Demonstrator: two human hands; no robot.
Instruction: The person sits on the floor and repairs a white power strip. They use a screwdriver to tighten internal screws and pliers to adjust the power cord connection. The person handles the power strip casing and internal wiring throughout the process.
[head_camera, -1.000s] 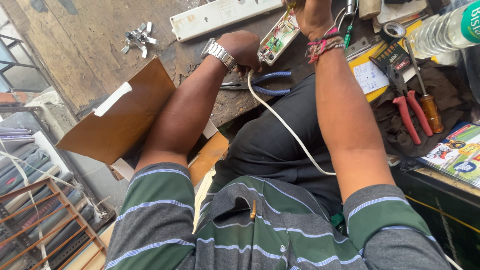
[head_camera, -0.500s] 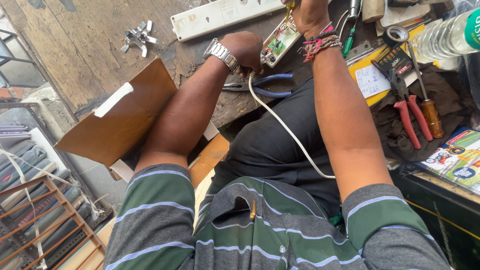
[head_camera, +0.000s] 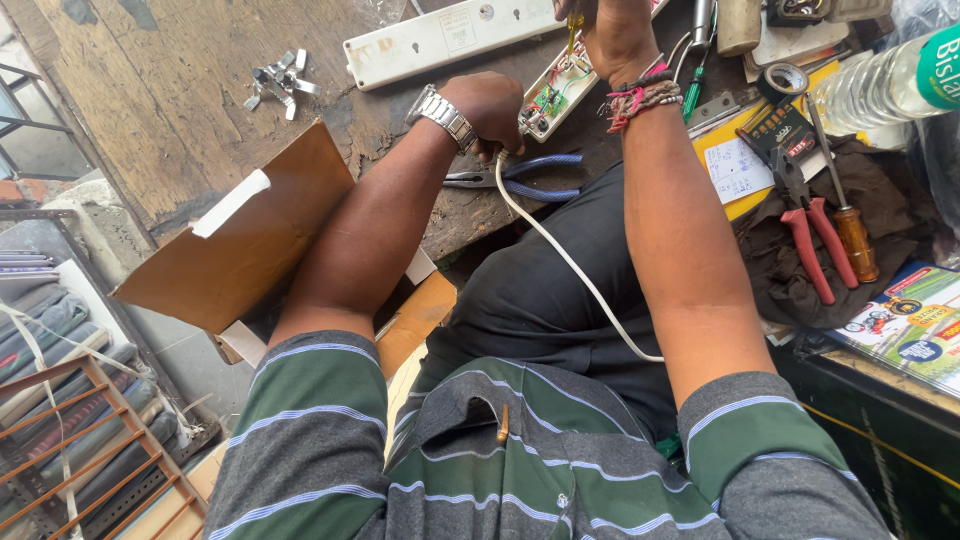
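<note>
My left hand (head_camera: 497, 108), with a metal watch on its wrist, grips the near end of an opened white power strip (head_camera: 553, 94) whose wires and small green circuit board show. A white cable (head_camera: 570, 262) runs from that end down over my lap. My right hand (head_camera: 612, 38), with red and pink thread bands on the wrist, holds a yellow-handled screwdriver (head_camera: 572, 22) whose tip points down into the strip's inside.
Another white power strip (head_camera: 440, 40) lies farther back on the worn wooden bench. Blue-handled pliers (head_camera: 530, 178) lie by my left hand. Small metal parts (head_camera: 278, 80), a cardboard box (head_camera: 250, 240), red-handled pliers (head_camera: 808, 245), a wooden-handled screwdriver (head_camera: 850, 225), a tape roll (head_camera: 786, 80) and a plastic bottle (head_camera: 880, 85) surround me.
The view has shifted a little. My right hand has moved slightly up over the opened strip; my left hand keeps its grip.
</note>
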